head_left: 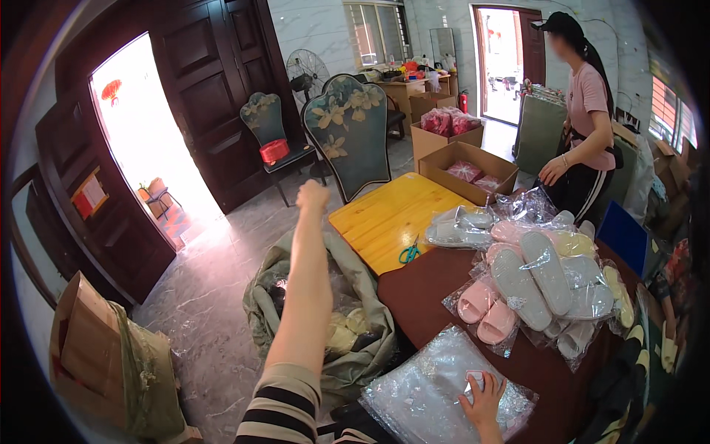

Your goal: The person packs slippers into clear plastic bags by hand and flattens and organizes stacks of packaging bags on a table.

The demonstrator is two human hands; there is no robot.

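My left hand (312, 195) is stretched far out over the floor with its fingers closed, and nothing shows in it. It hangs above a large grey-green sack (347, 296) that holds bagged slippers. My right hand (482, 396) lies with fingers spread on a stack of clear plastic bags (429, 388) at the near edge of the dark brown table (421, 296), and a small pink thing sits under its fingertips. A pile of bagged slippers (543, 285) in pink, white and yellow covers the table to the right.
Teal-handled scissors (409, 253) lie on a yellow wooden table (388, 214). Open cardboard boxes (467, 172) with red packets stand behind it. A person in a pink top (584, 118) stands at the far right. A floral-backed chair (351, 133), a brown sack (111, 362) and an open doorway are to the left.
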